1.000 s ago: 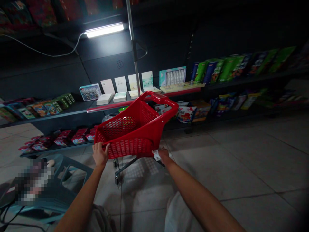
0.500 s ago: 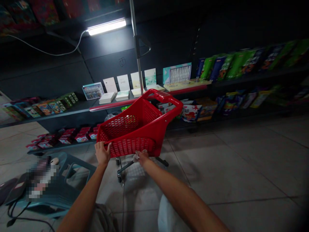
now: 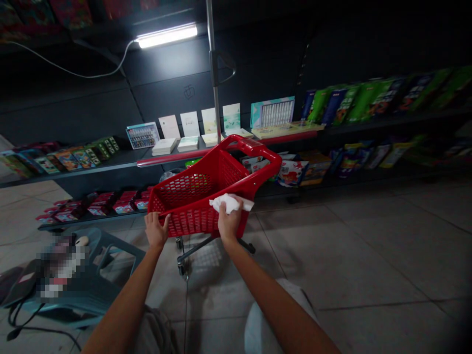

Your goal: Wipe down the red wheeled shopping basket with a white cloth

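Note:
A small red plastic shopping cart (image 3: 201, 187) on wheels stands on the tiled floor in front of me, tipped so its handle points away. My left hand (image 3: 155, 230) grips the near left corner of the basket rim. My right hand (image 3: 229, 221) is closed on a white cloth (image 3: 230, 202) and presses it against the near right rim of the basket.
Dark shelves behind the cart carry boxed goods, cards (image 3: 190, 124) and green packs (image 3: 354, 101). A metal pole (image 3: 214, 73) rises behind the cart under a strip light (image 3: 166, 35). A teal plastic stool (image 3: 92, 275) and cables lie at my left.
My right hand has risen with the white cloth from under the basket's lower edge up to its near right rim. My left hand keeps its grip on the corner.

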{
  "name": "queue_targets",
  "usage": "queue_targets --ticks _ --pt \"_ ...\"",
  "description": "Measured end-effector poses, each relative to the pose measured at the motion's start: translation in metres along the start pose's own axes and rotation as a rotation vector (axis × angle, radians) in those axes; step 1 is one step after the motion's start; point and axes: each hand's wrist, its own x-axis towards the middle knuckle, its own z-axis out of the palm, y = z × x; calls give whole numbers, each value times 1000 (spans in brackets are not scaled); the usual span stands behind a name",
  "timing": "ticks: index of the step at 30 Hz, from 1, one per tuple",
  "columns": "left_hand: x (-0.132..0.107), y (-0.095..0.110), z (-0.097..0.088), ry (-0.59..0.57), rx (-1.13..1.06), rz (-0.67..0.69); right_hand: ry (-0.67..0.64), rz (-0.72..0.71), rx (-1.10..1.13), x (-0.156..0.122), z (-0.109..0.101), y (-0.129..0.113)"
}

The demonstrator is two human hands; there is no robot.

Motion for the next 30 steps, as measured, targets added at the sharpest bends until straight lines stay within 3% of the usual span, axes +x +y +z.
queue_targets --ticks 2,5,8,12,16,22,26,30 --pt "0 2 -2 -1 -4 -5 -15 -188 -30 17 -16 -20" --pt "1 5 -3 -3 -11 -11 -245 -416 -222 30 -29 -34" --pt "1 5 -3 2 -19 -9 -448 -517 -450 25 -27 -32" --pt "1 1 -2 9 -41 9 -602 -644 -523 15 -15 -29" --pt "3 -8 -2 -1 -96 71 -523 -617 -557 30 -24 -32" --pt "5 -16 -1 -12 -128 85 -278 -574 -597 71 -68 -39" --pt "6 -21 2 -6 -104 85 -243 -589 -645 96 -87 -45" --pt "10 -27 4 -12 -107 80 -269 -639 -736 129 -91 -55"
